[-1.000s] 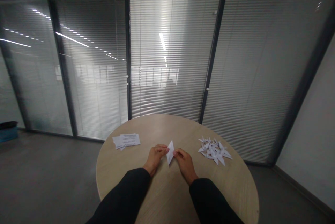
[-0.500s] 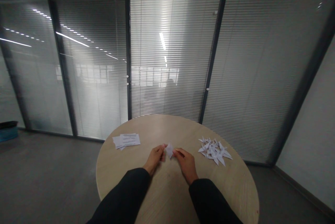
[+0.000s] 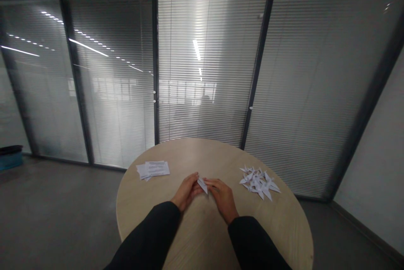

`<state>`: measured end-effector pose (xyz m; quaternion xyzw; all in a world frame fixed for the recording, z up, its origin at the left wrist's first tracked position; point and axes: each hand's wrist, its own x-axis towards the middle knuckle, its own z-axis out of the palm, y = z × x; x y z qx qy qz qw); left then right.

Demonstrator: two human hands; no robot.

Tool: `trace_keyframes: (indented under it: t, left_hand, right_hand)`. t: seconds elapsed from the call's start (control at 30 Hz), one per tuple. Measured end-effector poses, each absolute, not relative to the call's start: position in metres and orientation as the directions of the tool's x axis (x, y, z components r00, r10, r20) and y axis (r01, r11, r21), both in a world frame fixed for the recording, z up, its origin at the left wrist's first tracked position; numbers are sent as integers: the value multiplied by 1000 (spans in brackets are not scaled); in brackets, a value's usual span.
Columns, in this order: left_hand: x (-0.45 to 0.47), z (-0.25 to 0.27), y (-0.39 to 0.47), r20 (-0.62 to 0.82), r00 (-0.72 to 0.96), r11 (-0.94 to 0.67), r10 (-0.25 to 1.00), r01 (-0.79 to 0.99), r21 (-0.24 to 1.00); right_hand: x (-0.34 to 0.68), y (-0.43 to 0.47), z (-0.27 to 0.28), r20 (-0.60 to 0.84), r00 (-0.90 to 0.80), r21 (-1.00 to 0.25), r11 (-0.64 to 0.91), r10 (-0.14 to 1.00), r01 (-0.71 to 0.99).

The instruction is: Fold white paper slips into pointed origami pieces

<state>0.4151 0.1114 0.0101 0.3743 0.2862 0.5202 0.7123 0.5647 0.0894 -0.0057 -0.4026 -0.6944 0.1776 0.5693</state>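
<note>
A small piece of folded white paper [image 3: 202, 185] is held between my two hands, just above the middle of the round table. My left hand [image 3: 188, 191] pinches its left side, the thumb and fingers closed on it. From the right, the fingers of my right hand [image 3: 222, 196] press against its other edge. The paper shows a narrow, pointed shape, tip toward me. To the right lies a pile of folded white paper cranes [image 3: 259, 181]. On the left are several flat printed paper sheets [image 3: 153, 170], overlapping.
The round wooden table [image 3: 202, 152] stands before a glass partition with blinds [image 3: 205, 64] in dark frames. A blue bin with a black rim [image 3: 11, 158] is on the floor at far left. A pale wall [image 3: 375, 156] rises on the right.
The paper has turned from a broader diamond to a narrower slanted shape. My hands have come closer together, and the left fingers reach further under the paper.
</note>
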Motion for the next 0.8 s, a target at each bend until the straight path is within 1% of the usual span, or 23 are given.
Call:
trace_keyframes:
  t: [0.1,0.2,0.37,0.47,0.63,0.8]
  left_hand:
    - [417,11,111,-73,261,210,962,-545,812]
    - [417,10,113,-60,272,203,960,-538,818]
    - [416,-1,120,109,350,68,930,-457,887]
    - [416,-9,124,162,420,10,893,-379,925]
    - [417,-12,122,144,467,0,872,-295,955]
    - [417,-11,118,124,485,26,866,-291,956]
  right_hand:
    - [565,92,-8,671,-39,-671,628,741,393]
    - [566,93,-10,678,-43,-642,620,734,451]
    - [566,93,-11,708,-52,-579,621,704,529]
    - [566,95,-12,714,-17,-578,603,700,549]
    - [568,101,-20,689,-39,-599,600,723,531]
    - [571,104,-25,678,-54,-607,599,733,523]
